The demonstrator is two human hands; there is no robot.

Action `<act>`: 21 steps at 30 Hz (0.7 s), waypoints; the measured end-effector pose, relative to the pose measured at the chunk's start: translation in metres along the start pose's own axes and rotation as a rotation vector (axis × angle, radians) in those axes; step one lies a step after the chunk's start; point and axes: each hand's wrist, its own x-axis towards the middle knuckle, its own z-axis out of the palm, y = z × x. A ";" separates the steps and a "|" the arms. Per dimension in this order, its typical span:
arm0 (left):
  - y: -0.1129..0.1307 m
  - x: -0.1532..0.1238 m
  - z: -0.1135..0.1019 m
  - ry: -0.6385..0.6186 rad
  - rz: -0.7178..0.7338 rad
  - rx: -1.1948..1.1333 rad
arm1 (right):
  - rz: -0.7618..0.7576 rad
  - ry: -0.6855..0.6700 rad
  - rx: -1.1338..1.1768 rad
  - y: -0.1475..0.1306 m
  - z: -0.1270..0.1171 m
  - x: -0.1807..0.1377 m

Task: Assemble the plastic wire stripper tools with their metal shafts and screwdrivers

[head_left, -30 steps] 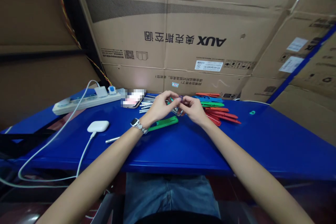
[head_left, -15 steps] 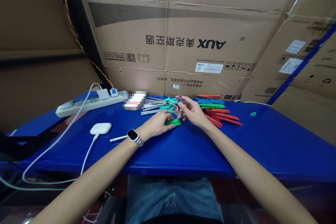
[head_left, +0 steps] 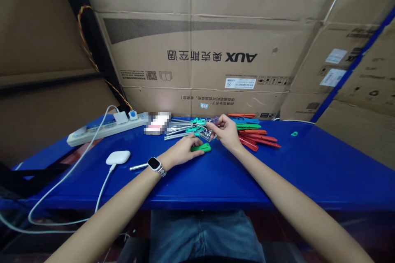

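left hand (head_left: 185, 149) reaches palm down, clasping a green handle (head_left: 205, 147); right hand (head_left: 227, 132) pinches a purplish piece (head_left: 215, 121).

To the left on the glossy blue table (head_left: 210, 183): a white power strip (head_left: 95, 132), a white case (head_left: 118, 157) with a white cable (head_left: 105, 181), and a flat device (head_left: 157, 124), screen blurred. Just right of the device: silver rods (head_left: 177, 135) heaped with teal parts (head_left: 200, 121). Nearer: a silver tube (head_left: 138, 167) and a partly covered green piece (head_left: 203, 147). Farther right: red strips (head_left: 261, 137), an orange strip (head_left: 241, 115), a blue strip (head_left: 247, 121), a green strip (head_left: 249, 126); well apart, a small teal piece (head_left: 294, 133).
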 end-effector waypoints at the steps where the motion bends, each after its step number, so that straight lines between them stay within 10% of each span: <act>1: 0.001 0.000 -0.001 -0.016 -0.007 0.010 | -0.017 0.021 -0.013 -0.003 -0.003 0.001; 6: 0.009 -0.004 -0.005 -0.076 -0.002 0.114 | 0.058 -0.057 -0.187 -0.009 -0.025 -0.004; 15: 0.000 -0.029 -0.011 0.003 0.071 0.349 | 0.177 -0.284 -1.204 -0.004 -0.035 -0.035; 21: -0.002 -0.032 -0.011 -0.021 0.121 0.407 | 0.046 -0.286 -1.364 -0.014 -0.030 -0.042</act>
